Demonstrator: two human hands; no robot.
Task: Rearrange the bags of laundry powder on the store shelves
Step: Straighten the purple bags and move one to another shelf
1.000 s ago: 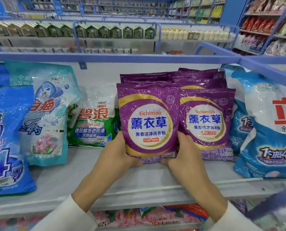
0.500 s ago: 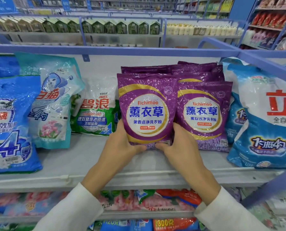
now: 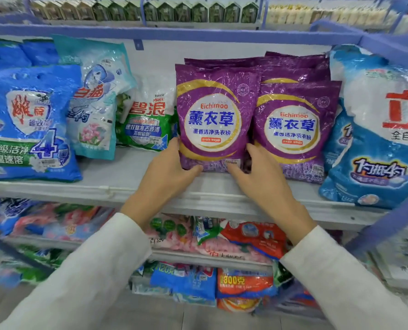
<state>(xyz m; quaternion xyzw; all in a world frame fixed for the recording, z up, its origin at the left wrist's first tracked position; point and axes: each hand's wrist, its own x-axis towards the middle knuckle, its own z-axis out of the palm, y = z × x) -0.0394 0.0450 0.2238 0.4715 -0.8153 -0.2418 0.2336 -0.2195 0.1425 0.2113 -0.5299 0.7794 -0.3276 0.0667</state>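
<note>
Purple laundry powder bag (image 3: 212,120), front of its row, standing upright on the grey shelf (image 3: 117,177) just beside a matching purple bag (image 3: 295,129), with left grip (image 3: 167,172) curled round its lower left edge and right grip (image 3: 261,178) curled round its lower right corner, thumbs across the front.

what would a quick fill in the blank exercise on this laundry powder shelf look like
1. The Eichimoo bag gripped at its bottom by the left hand and the right hand is coloured ____.
2. The green and white bag sits to the ____ of it.
3. The big digit printed on the blue bag at the far left is ____.

Missing words: purple; left; 4
</note>
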